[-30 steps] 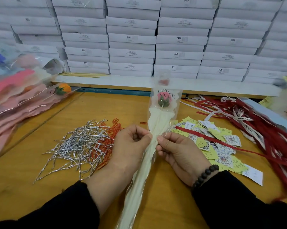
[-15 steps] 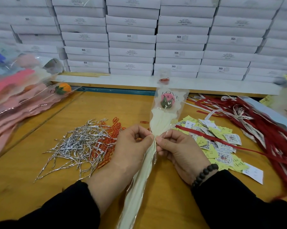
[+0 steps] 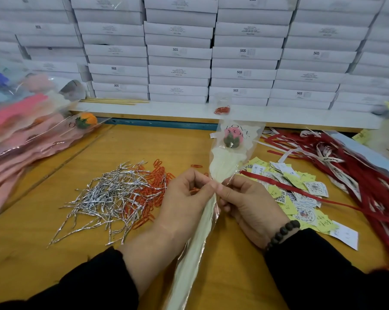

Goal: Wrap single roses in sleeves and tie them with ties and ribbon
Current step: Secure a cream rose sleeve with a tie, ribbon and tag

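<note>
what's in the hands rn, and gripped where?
Both hands hold the sleeved rose. The left hand and right hand pinch the gathered sleeve at its neck, just below the flared top. A tie isn't discernible there.

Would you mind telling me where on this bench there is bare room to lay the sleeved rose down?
Bare wood lies between the silver ties and the pile of pink sleeves, and beyond the ties toward the white ledge. The near left corner is also bare. Right of the sleeved rose, tags and red ribbons crowd the bench.
</note>
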### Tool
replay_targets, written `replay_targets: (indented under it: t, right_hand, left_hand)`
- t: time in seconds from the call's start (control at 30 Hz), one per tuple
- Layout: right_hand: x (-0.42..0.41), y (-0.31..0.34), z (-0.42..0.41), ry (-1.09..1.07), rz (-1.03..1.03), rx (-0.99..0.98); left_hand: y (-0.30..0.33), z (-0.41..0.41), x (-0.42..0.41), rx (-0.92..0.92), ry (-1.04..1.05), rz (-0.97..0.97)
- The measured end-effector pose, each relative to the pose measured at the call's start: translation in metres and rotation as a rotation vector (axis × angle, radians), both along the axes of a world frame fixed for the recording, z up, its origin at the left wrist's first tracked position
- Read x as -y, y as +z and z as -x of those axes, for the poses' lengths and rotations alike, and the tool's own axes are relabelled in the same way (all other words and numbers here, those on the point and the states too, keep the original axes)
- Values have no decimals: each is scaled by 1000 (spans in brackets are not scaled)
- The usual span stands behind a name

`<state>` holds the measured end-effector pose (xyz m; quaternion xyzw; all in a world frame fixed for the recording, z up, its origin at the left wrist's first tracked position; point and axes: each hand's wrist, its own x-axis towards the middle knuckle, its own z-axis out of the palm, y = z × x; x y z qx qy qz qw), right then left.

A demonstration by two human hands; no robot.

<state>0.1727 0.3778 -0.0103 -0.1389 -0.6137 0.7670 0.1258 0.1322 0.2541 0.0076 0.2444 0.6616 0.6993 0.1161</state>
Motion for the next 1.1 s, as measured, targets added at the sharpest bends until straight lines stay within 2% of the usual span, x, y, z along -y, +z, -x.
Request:
replay_targets:
  t: [0.13,0.27,0.37,0.5,0.6,1.1]
  right_hand:
    - [-1,-3,1,-26,-29,-21]
    - [1,-1,0,2,60,-55]
    - [1,0,-1,2,38,-42]
    - [-2,1,-1,-16,-48,-11]
    - [-3,0,0,-28,-46,-24]
    - [2,6,-3,39,21,-138]
  left_hand:
    - [1,0,1,138,-58,-31]
    - [4,-3,0,280,-137,-111]
    - [4,-3,1,271,-162,-87]
    - [2,0,2,156,-135,7]
    - [1,2,0,133,-102,-18]
    - [-1,6,-3,260,-70,-157]
